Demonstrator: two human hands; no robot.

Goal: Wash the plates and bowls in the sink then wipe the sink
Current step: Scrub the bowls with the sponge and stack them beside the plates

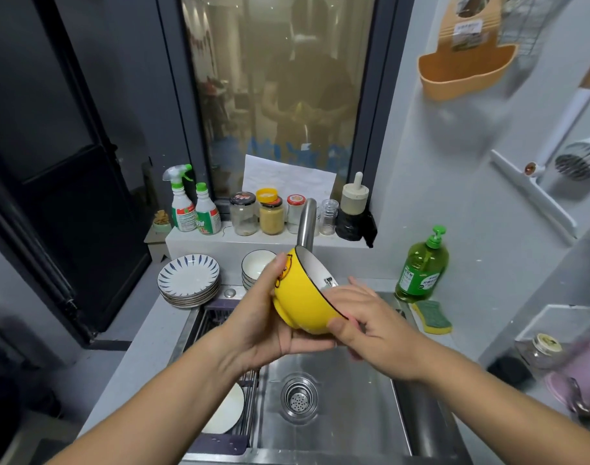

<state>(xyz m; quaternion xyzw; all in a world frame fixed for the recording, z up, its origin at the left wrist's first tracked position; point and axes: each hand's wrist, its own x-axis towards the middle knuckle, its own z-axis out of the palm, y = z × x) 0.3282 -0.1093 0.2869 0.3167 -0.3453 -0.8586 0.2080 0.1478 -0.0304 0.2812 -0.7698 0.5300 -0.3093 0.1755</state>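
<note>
Bowl (300, 297): being washed, tilted over the sink (354, 414). Left hand (263, 323) is gripping its base; right hand (364, 320) is pinching its rim. Plates (188, 275) are waiting far left. Sink wiping likely pending.

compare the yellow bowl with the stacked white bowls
The yellow bowl is tilted, held by the left hand and right hand; the white bowls stand upright, untouched. The yellow bowl is single, yellow outside; the white bowls form a stack. Both have white insides and dark rims.
</note>
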